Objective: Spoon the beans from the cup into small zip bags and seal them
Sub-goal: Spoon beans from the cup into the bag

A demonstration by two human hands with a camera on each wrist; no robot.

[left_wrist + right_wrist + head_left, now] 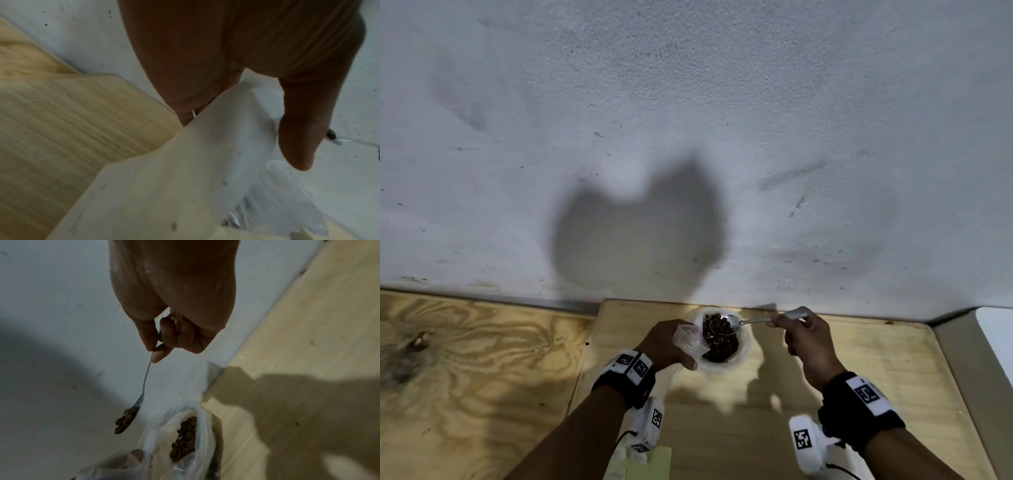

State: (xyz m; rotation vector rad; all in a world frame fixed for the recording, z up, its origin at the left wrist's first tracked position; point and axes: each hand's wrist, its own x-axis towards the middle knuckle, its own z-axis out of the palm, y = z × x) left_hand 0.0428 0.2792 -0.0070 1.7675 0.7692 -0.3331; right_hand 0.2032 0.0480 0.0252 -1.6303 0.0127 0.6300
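A white cup (pixel 743 349) full of dark coffee beans (pixel 720 344) stands on the light wooden board near the wall. My left hand (pixel 667 344) holds a small clear zip bag (pixel 688 339) (pixel 205 162) with its mouth apart, beside the cup's left rim. In the right wrist view the bag (pixel 203 426) hangs in front of the beans (pixel 185 438). My right hand (pixel 801 334) (pixel 164 337) pinches the handle of a metal spoon (pixel 743 321) (pixel 145 382). The spoon's bowl carries several beans (pixel 125 420) above the cup.
The white wall (pixel 688 137) rises right behind the cup. The board (pixel 859 359) lies on a darker plywood table (pixel 465 359). A pale green sheet (pixel 650 462) lies at the near edge. A grey ledge (pixel 969 359) borders the right side.
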